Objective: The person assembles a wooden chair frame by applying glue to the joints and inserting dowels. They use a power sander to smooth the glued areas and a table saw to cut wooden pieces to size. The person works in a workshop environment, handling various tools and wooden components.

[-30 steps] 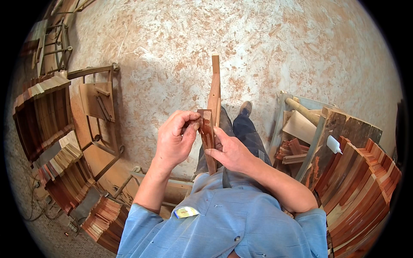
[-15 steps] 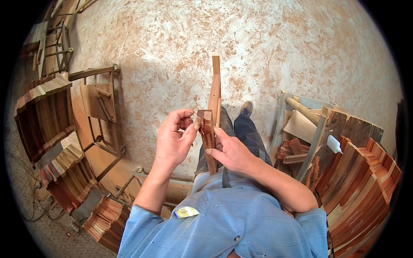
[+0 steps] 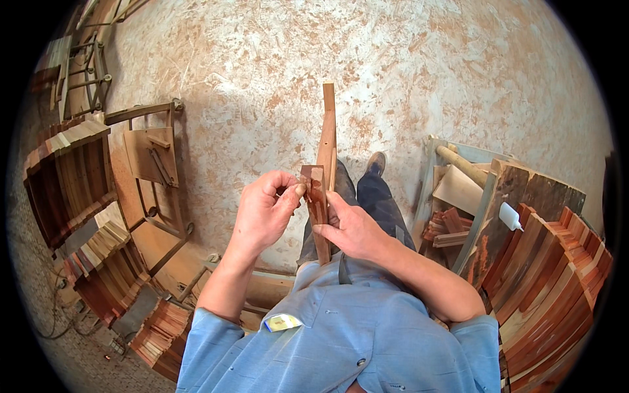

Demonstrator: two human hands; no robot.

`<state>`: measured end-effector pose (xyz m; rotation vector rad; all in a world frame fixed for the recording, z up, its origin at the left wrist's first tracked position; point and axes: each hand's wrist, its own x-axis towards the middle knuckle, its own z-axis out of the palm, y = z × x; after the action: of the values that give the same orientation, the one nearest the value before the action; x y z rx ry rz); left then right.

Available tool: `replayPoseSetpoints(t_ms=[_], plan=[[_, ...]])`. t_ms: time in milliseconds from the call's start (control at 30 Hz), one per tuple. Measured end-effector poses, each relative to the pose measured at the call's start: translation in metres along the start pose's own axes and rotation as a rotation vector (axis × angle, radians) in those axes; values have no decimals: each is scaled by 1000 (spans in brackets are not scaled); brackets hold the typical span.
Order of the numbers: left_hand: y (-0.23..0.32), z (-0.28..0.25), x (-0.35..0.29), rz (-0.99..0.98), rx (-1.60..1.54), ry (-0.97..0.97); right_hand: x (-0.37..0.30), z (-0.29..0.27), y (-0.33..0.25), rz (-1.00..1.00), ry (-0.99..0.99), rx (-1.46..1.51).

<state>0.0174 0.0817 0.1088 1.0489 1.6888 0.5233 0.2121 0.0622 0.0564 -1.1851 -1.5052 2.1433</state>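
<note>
My right hand (image 3: 352,226) is wrapped round a reddish-brown wooden piece (image 3: 317,204) in front of my waist, thumb on its near face. Dark, wet-looking marks show on the wood near its blocky upper end. My left hand (image 3: 268,206) is closed in a pinch beside that end, thumb and forefinger together at its left edge. Whatever sits between those fingertips is too small to make out. Behind the piece, a long, slightly bent wooden bar (image 3: 327,134) points away from me; whether the two are joined is hidden.
To the right, a white squeeze bottle (image 3: 508,217) lies by a stack of reddish wooden strips (image 3: 557,275). A crate (image 3: 429,196) holds offcuts and a roll. On the left stand metal-framed carts (image 3: 171,141) and more stacked wooden pieces (image 3: 72,170). The floor (image 3: 249,78) is stained.
My left fingers have curled tighter, and the pinch has shifted slightly at the wood's edge. The right hand keeps its hold on the wooden piece.
</note>
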Motion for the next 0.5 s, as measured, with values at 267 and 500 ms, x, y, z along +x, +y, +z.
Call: replayPoseSetpoints(t_ms=[267, 500], plan=[[10, 6, 4, 132, 113, -29, -4, -5, 2, 47, -4, 69], [0, 9, 6, 125, -158, -56, -5, -2, 13, -30, 15, 60]])
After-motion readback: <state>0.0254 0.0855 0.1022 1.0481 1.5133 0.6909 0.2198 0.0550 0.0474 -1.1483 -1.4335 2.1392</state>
